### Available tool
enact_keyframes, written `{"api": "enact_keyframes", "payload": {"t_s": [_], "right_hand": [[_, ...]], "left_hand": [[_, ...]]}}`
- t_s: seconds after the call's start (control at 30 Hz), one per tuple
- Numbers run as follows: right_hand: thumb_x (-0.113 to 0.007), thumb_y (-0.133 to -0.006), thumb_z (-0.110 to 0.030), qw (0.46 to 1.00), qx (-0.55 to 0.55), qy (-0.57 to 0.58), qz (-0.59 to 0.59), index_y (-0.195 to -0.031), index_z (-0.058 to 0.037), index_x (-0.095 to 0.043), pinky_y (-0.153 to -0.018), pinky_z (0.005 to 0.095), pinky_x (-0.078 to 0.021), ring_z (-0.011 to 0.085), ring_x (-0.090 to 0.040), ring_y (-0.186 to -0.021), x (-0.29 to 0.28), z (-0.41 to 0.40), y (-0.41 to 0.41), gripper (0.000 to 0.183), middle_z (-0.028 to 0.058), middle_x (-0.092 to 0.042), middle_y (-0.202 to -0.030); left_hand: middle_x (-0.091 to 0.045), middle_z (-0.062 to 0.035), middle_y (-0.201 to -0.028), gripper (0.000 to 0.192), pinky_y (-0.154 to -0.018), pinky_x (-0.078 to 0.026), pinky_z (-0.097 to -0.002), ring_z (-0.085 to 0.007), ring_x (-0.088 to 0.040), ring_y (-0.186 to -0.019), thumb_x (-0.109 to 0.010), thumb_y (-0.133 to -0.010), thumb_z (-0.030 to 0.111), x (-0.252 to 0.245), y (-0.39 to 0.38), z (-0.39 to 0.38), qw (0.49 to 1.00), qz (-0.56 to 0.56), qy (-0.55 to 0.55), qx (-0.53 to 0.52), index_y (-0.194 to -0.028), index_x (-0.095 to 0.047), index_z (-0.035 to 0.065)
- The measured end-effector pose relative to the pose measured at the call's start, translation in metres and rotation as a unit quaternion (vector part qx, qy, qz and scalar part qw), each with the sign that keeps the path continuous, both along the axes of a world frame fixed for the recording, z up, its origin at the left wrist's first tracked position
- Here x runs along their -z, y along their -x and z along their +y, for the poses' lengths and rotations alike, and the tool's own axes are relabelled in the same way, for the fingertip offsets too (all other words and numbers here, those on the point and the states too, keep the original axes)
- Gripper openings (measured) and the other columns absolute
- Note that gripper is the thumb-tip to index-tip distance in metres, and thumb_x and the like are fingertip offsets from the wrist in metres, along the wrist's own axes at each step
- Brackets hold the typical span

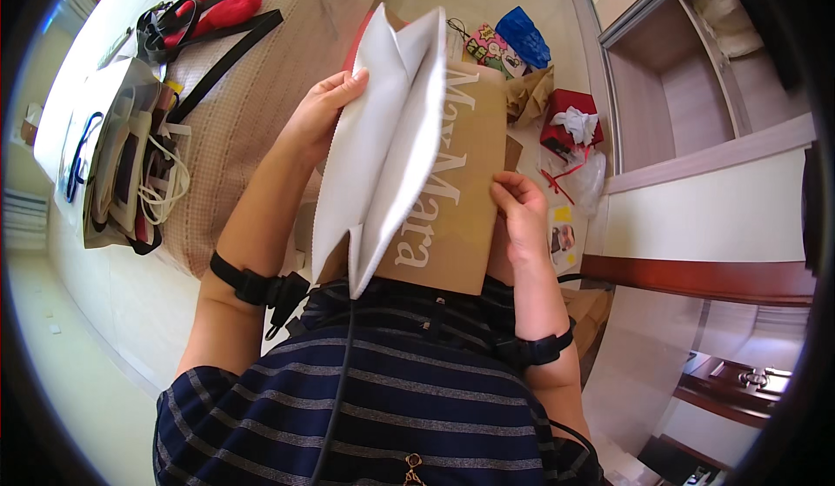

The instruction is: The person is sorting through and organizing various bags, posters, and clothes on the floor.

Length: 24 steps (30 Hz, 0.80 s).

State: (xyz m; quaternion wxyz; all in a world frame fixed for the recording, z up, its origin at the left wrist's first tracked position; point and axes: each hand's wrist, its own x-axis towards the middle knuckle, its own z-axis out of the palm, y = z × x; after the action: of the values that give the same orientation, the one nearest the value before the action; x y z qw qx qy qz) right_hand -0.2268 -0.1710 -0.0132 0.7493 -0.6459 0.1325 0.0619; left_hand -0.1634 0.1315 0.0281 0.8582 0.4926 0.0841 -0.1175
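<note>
A tan paper shopping bag (pixel 466 231) with a white lining lies across my front, partly folded flat. Large white lettering runs along its tan face. The zigzag-cut mouth gapes a little, and the side folds bend inward. My left hand (pixel 333 104) grips the far-left edge of the mouth, thumb over the white lining. At the right side, my right hand (pixel 520 208) pinches the bag's tan edge between thumb and fingers. What lies beneath the bag is mostly hidden.
On the checked bed cover (pixel 241 111) at left are a bag stuffed with shopping bags (pixel 114 166) and black straps (pixel 225 68). Floor items at right include a blue plastic bag (pixel 524 37), crumpled brown paper (pixel 531 91) and a red box (pixel 558 130), near an open wardrobe (pixel 685 88).
</note>
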Motion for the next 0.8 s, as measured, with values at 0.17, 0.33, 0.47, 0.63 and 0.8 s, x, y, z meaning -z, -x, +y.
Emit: {"api": "enact_keyframes", "payload": {"t_s": [0.17, 0.33, 0.47, 0.63, 0.8], "right_hand": [[-0.06, -0.085, 0.003, 0.999, -0.016, 0.019, -0.033, -0.124, 0.0023, -0.051, -0.08, 0.023, -0.046, 0.0118, -0.06, -0.088, -0.002, 0.002, 0.006, 0.04, 0.0051, -0.065, -0.096], [-0.061, -0.084, 0.0, 0.999, -0.03, -0.004, -0.011, -0.128, 0.0048, -0.047, -0.086, 0.0248, -0.0439, 0.0139, -0.059, -0.094, -0.004, 0.004, 0.005, 0.047, 0.0069, -0.064, -0.099], [-0.065, -0.086, -0.011, 0.992, -0.018, -0.113, 0.051, -0.123, 0.0025, -0.053, -0.088, 0.0258, -0.043, 0.0141, -0.056, -0.099, 0.0, 0.007, 0.004, 0.041, 0.0065, -0.063, -0.104], [-0.069, -0.085, -0.014, 0.996, -0.042, -0.053, 0.066, -0.115, -0.0003, -0.058, -0.088, 0.0277, -0.0448, 0.0149, -0.058, -0.102, -0.004, 0.016, 0.006, 0.035, 0.0067, -0.064, -0.109], [-0.07, -0.079, 0.0, 0.992, -0.066, -0.08, 0.07, -0.115, 0.001, -0.056, -0.089, 0.0321, -0.0489, 0.0191, -0.063, -0.099, 0.016, 0.018, 0.004, 0.039, 0.0108, -0.066, -0.109]], "left_hand": [[-0.067, -0.0049, -0.091, 0.028, -0.066, -0.055, -0.0275, -0.0113, -0.065, -0.074, -0.062, -0.094, 0.03, 0.008, 0.0, 0.0, 0.997, 0.063, 0.045, -0.012, -0.105, -0.06, 0.0043], [-0.066, -0.0065, -0.102, 0.039, -0.083, -0.052, -0.0335, -0.0156, -0.064, -0.089, -0.053, -0.097, 0.04, 0.033, 0.008, -0.012, 0.997, -0.004, 0.058, 0.053, -0.111, -0.061, 0.0041], [-0.062, -0.0095, -0.121, 0.03, -0.1, -0.043, -0.0359, -0.0222, -0.056, -0.115, -0.053, -0.097, 0.027, 0.036, 0.044, -0.074, 0.893, -0.178, -0.328, 0.252, -0.118, -0.063, 0.0075], [-0.05, -0.0133, -0.136, 0.037, -0.107, -0.037, -0.0359, -0.0272, -0.045, -0.131, -0.058, -0.082, -0.007, 0.036, 0.064, -0.088, 0.837, -0.325, -0.371, 0.238, -0.117, -0.061, 0.004], [-0.06, -0.0104, -0.114, 0.04, -0.088, -0.049, -0.0313, -0.0204, -0.059, -0.105, -0.067, -0.083, 0.002, 0.054, 0.042, -0.05, 0.901, -0.142, -0.41, -0.013, -0.121, -0.055, -0.0009]]}}
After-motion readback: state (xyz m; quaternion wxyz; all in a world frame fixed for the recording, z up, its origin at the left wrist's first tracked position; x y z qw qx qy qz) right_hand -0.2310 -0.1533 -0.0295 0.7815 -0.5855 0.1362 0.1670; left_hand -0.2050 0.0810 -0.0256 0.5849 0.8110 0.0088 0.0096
